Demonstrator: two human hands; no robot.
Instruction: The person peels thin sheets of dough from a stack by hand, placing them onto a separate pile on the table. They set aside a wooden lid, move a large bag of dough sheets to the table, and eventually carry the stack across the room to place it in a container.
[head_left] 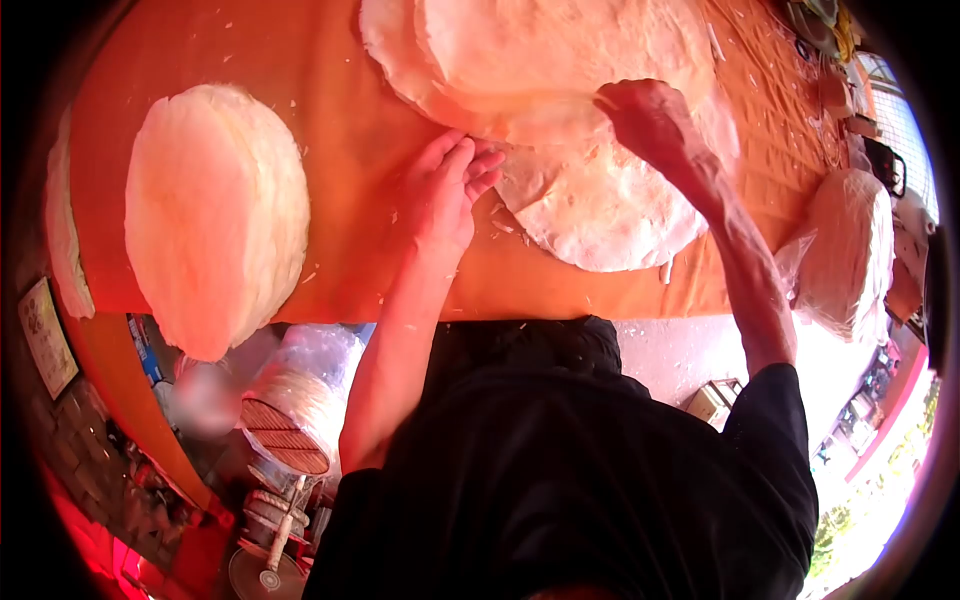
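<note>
Thin, pale, round sheets (560, 60) lie overlapping at the top of the orange-covered table (350, 240). My right hand (645, 110) is closed in a pinch on the near edge of the upper sheet. That edge runs in a soft fold from the right hand toward the left. Below it, a wrinkled pale sheet (600, 210) lies flat, nearer to me. My left hand (450, 185) rests palm up at the left border of the sheets, fingers apart and loosely bent, with its fingertips right at the edge.
A thick stack of pale oval sheets (215, 210) stands at the left and reaches the table's front edge. At the right is a plastic-wrapped pale stack (845, 255). Small scraps dot the cloth. Under the table on the left sits a plastic-wrapped roll (310, 390).
</note>
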